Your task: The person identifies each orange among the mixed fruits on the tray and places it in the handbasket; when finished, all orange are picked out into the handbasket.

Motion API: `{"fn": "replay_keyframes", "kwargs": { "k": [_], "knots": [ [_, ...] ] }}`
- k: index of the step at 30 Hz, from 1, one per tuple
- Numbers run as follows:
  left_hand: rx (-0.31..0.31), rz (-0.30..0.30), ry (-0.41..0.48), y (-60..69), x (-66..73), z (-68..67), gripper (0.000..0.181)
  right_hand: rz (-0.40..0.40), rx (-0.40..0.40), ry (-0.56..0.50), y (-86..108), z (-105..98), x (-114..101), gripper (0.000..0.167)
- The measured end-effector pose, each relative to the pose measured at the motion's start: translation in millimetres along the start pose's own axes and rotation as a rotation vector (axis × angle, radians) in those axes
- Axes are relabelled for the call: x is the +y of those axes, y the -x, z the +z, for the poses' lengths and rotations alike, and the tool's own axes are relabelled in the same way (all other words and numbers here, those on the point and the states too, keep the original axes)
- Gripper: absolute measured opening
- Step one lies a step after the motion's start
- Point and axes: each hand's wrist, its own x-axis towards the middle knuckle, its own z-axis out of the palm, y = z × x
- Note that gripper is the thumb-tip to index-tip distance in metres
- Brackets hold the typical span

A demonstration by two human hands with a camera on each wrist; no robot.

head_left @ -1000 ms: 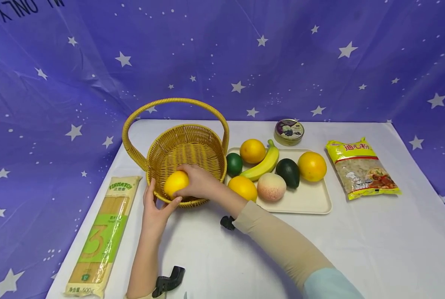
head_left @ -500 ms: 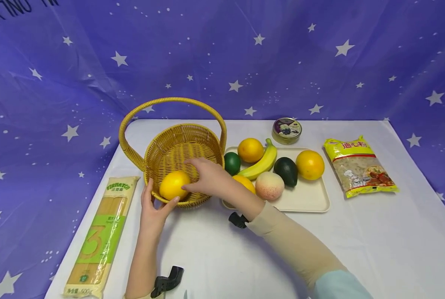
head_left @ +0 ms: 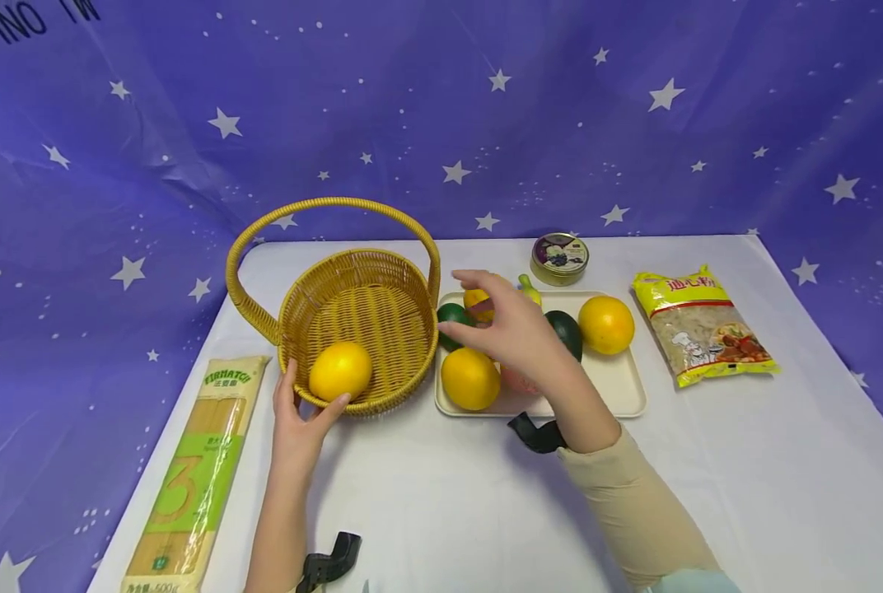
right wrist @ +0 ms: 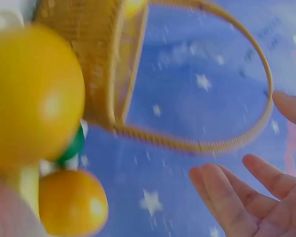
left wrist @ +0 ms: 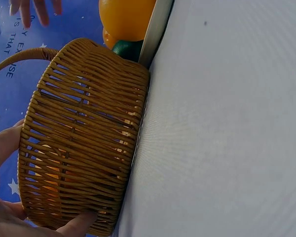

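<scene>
A wicker basket (head_left: pixel 400 375) with a tall handle stands at the table's left, an orange (head_left: pixel 341 371) lying inside against its near wall. My left hand (head_left: pixel 301 428) holds the basket's near-left rim; in the left wrist view its fingers (left wrist: pixel 5 145) reach the rim from the left. Over the fruit tray (head_left: pixel 612 395) hovers my right hand (head_left: pixel 519 329), fingers spread and holding nothing. Below and around it are another orange (head_left: pixel 471 379), a peach partly hidden by the hand, a dark avocado (head_left: pixel 566 333), a green fruit (head_left: pixel 452 325) and a mostly covered banana (head_left: pixel 529 290).
One more orange (head_left: pixel 606 325) sits at the tray's right end. A round tin (head_left: pixel 560 259) stands behind the tray, with a yellow food packet (head_left: pixel 704 329) to the right. A long spaghetti pack (head_left: pixel 197 478) lies left of the basket.
My right hand has let go of the orange in the basket and moved right, out over the tray. The left hand has stayed at the basket's rim.
</scene>
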Motion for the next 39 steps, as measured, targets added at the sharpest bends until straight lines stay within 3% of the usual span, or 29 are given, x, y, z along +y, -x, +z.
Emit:
{"fn": "replay_keyframes", "kwargs": {
  "k": [9,13,17,21,27,39],
  "knots": [
    [0.0,-0.01,0.004,-2.0,-1.7,-1.0,0.099,0.1,0.374,-0.027,22.0,-61.1,38.9,0.07],
    [0.0,-0.006,0.011,-2.5,-1.1,-1.7,0.099,0.207,0.527,0.012,30.8,-79.5,62.0,0.074],
    [0.0,-0.01,0.012,-2.2,-0.7,-1.8,0.099,0.332,0.601,0.033,36.9,-89.3,86.1,0.077],
    [-0.001,-0.016,0.016,-2.0,-0.4,-1.5,0.099,0.432,0.573,0.096,39.9,-89.8,114.9,0.082],
    [-0.001,-0.016,0.017,-2.4,-0.9,-1.1,0.099,0.54,0.449,0.167,40.2,-81.7,150.5,0.092],
    [0.001,-0.008,0.007,-2.3,-0.6,-0.8,0.099,0.591,0.33,0.19,36.5,-67.3,170.0,0.1]
  ]
}}
